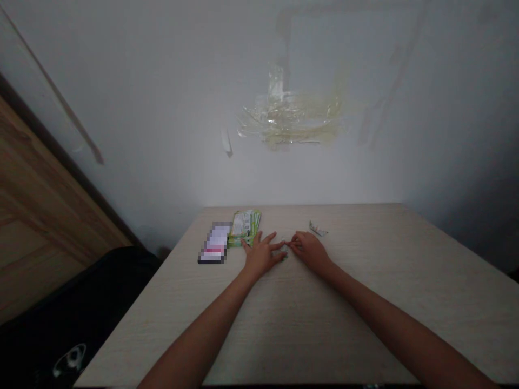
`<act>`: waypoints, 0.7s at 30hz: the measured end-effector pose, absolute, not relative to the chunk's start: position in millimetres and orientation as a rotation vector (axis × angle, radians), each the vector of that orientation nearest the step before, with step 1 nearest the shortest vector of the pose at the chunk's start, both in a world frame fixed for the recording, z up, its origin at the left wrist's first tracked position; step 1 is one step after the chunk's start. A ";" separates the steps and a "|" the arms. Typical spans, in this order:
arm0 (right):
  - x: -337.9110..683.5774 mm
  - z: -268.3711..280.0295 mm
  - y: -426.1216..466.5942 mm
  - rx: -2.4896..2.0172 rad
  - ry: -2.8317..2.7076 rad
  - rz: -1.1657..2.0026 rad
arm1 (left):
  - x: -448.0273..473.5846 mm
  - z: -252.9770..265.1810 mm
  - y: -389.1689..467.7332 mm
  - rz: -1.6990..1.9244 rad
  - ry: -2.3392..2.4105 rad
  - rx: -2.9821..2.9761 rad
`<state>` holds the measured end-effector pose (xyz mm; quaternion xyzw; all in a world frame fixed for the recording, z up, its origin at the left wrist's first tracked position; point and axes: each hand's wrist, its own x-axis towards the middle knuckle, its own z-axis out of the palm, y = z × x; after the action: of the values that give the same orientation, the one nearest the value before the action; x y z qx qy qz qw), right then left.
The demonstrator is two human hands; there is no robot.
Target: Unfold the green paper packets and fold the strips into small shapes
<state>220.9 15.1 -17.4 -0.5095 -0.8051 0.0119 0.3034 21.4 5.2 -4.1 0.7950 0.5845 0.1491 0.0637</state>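
The fingers of the left hand (258,259) are spread wide like a fan, palm down, the index finger and thumb pointing toward the other hand. Those of the right hand (312,252) are curled in, tips gathered low over the tabletop; whether they pinch anything is too small to tell. Between the two sets of fingertips lies a small clear piece (285,250) — partly hidden, its shape unclear — right by the left thumb and index finger.

Just past the left little and ring fingers sits a stack of green packets (244,223), slightly fanned; those two fingers reach over its near edge, though contact cannot be made out. Left of that hand, beside the packets, lies a phone (214,243), its lit screen blurred into blocks. Just beyond the right knuckles rests a crumpled wrapper (318,229), whitish with some green.

Under all of it spreads the pale wood-grain table (365,259). Farther out, ahead of the fingers, rises a white wall (162,108) with patches of shiny tape (284,116); well off to the left are dark fabric (81,302) and a wooden panel (36,216).
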 end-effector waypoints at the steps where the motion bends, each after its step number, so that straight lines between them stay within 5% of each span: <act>1: 219.5 -16.7 13.7 -1.364 -2.137 -0.004 | 21.5 -3.5 5.2 0.443 1.761 2.400; 21: 210.4 -16.3 14.6 -1.509 -2.103 -0.026 | 22.5 -7.2 10.2 0.479 1.753 2.395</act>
<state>210.4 14.6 -16.3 -0.5608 -0.7816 -0.0096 0.2730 22.5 10.2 -7.2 0.7948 0.5817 0.1590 0.0678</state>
